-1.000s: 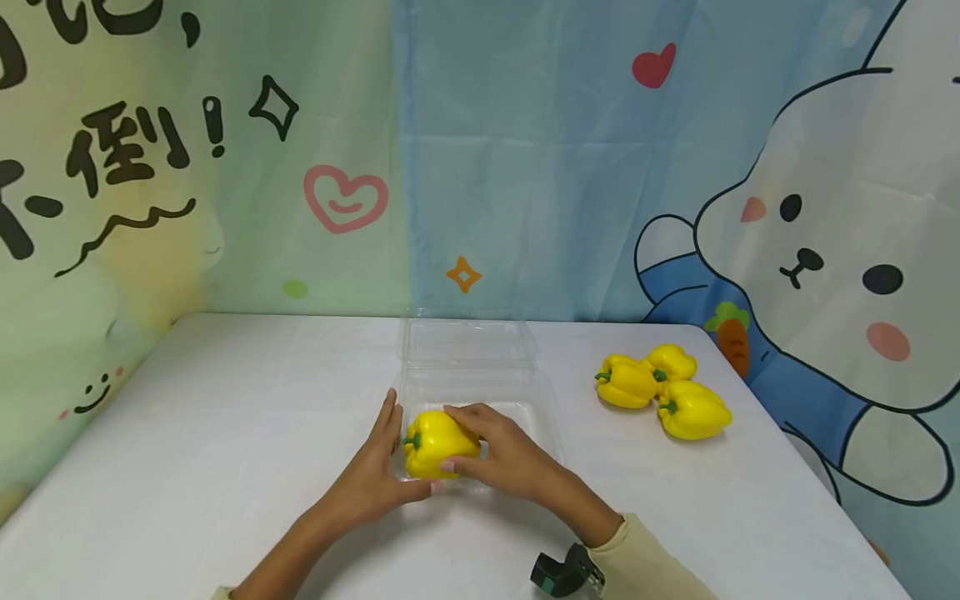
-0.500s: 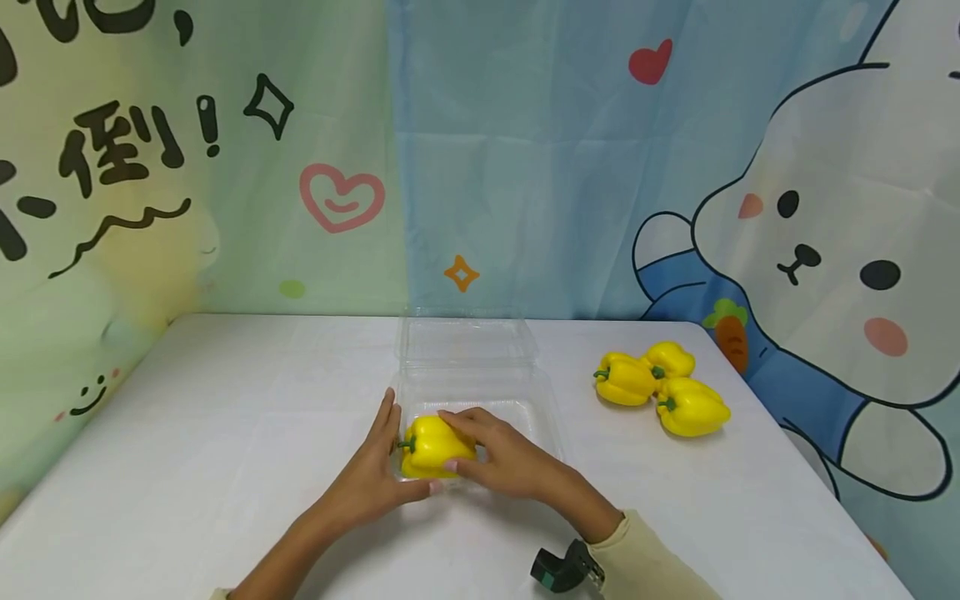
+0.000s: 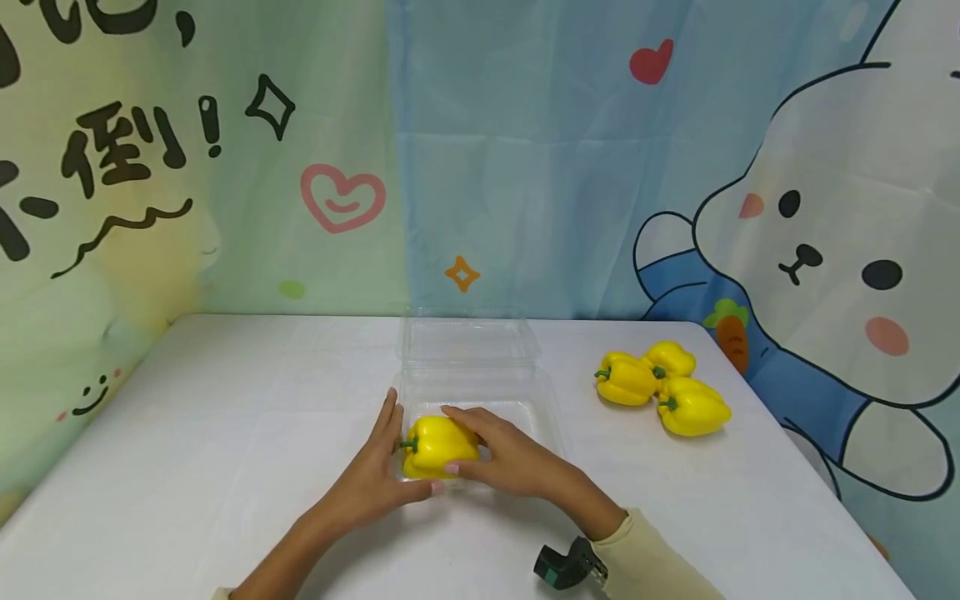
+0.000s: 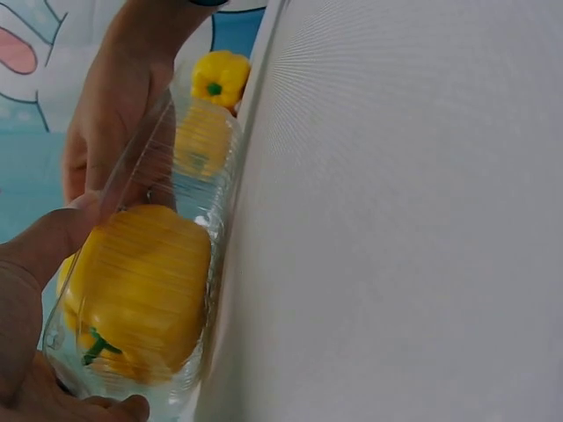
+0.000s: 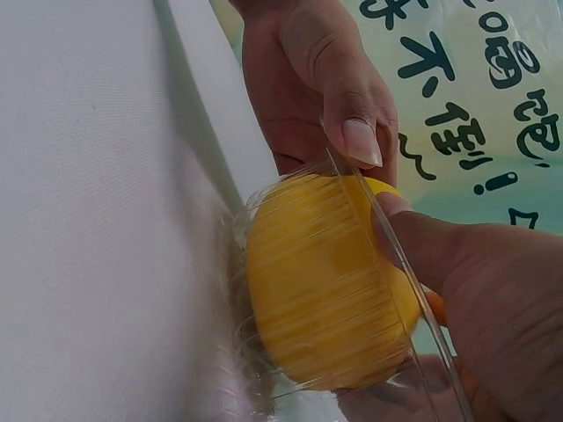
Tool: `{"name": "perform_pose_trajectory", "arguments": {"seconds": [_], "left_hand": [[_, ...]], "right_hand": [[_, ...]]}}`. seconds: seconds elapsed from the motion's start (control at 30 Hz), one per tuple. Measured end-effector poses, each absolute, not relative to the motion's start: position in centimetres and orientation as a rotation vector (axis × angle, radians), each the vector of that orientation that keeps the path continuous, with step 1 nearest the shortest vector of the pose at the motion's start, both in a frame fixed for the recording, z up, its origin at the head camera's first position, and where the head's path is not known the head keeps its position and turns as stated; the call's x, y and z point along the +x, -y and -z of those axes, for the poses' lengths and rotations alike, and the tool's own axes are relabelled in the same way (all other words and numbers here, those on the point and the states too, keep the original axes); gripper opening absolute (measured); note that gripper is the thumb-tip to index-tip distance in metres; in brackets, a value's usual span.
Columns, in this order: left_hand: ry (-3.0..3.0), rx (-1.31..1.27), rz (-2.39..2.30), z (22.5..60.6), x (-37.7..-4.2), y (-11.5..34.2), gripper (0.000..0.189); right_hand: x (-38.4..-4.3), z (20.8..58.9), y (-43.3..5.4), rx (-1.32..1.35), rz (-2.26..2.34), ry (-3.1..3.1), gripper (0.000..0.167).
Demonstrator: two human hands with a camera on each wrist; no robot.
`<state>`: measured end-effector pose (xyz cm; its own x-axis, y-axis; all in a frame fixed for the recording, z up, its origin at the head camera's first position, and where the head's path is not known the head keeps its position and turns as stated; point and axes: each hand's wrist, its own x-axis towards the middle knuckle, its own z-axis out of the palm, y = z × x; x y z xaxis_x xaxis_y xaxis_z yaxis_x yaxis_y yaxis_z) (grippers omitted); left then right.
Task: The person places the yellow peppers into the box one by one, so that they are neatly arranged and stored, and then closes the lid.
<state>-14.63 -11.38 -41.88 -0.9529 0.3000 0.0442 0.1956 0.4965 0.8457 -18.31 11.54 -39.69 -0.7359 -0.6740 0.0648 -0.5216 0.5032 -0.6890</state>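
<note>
A yellow bell pepper (image 3: 441, 447) with a green stem sits in the near left corner of a clear plastic container (image 3: 551, 421), its stem facing left. My right hand (image 3: 506, 454) grips the pepper from the right, thumb on the near side and fingers over the top. At the container's near left corner, my left hand (image 3: 378, 471) holds the walls between thumb and fingers. Through the clear wall in the left wrist view, the pepper (image 4: 145, 290) lies low in the container. The right wrist view shows the right thumb (image 5: 418, 242) inside the rim, against the pepper.
The container's hinged lid (image 3: 468, 340) lies folded back toward the curtain (image 3: 525, 192). Several more yellow bell peppers (image 3: 693, 407) are grouped on the white table (image 3: 247, 400) at the right. A black device (image 3: 566, 565) sits at the right wrist.
The pepper has shifted slightly left and down within the container, with my right hand still gripping it. My left hand has stayed at the corner. The head view moved slightly.
</note>
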Motion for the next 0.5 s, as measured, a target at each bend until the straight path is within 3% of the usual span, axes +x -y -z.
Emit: {"name": "perform_pose_trajectory", "arguments": {"seconds": [0.5], "left_hand": [[-2.631, 0.411, -1.466, 41.82, -14.62, 11.13, 0.118]], "right_hand": [[-18.23, 39.49, -11.71, -1.025, 1.105, -2.539, 0.067]]}}
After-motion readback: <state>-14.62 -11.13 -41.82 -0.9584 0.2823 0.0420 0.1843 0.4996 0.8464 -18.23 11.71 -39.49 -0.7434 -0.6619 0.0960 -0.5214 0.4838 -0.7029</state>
